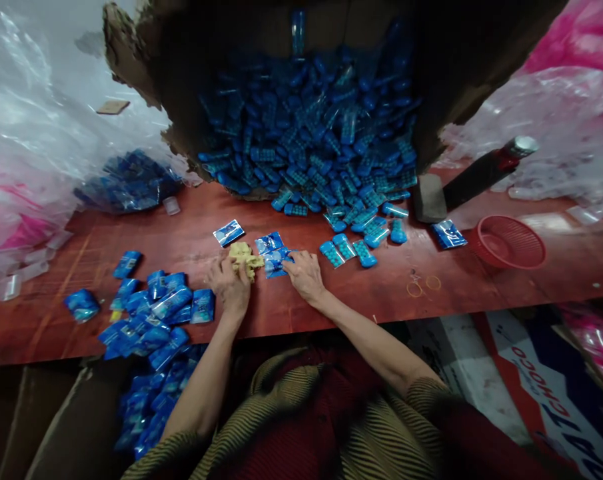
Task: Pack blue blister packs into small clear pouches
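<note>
Head view: left hand (230, 283) rests on the red counter (381, 293), fingers curled onto a yellowish crumpled lump (244, 258), possibly cloth or putty; the grip looks closed on its near edge. Right hand (306, 272) lies palm down just to the right, fingers pressing flat on a small cluster of blue packets (275, 257); it pins them and does not wrap around them. Lump and packets touch, and both lie directly ahead of the fingertips, between the two hands. Right hand is the nearer to the packets, left hand to the lump. One separate packet (228, 233) lies just beyond, tilted, long axis running left to right. Heap of blue packets (151, 313) sits near the left wrist. Torn cardboard box (131, 60) spills more packets farther back.
</note>
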Action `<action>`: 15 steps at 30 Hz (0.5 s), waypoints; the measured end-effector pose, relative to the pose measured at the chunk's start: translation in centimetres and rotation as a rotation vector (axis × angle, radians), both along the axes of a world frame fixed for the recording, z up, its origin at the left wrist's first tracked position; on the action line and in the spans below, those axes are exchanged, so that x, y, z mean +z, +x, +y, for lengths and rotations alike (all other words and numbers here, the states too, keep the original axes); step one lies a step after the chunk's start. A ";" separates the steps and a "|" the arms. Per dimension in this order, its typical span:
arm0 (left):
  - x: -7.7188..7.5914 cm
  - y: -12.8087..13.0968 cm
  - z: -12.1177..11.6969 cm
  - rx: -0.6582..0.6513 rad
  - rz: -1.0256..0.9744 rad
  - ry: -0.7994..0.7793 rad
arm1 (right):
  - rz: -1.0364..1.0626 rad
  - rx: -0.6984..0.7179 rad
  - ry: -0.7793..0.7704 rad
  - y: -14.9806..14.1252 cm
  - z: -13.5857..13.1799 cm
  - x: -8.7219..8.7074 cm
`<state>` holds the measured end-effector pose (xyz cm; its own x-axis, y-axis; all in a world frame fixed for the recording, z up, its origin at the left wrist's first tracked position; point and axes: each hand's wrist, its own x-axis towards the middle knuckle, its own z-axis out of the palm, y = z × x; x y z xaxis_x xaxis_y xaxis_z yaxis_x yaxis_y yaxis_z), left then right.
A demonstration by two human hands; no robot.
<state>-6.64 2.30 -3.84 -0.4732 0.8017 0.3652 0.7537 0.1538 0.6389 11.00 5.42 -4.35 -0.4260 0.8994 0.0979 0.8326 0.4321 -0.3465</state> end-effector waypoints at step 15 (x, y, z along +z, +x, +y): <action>2.5 6.3 -2.3 -0.095 -1.483 -0.153 | 0.415 0.066 0.036 0.3 -3.3 2.9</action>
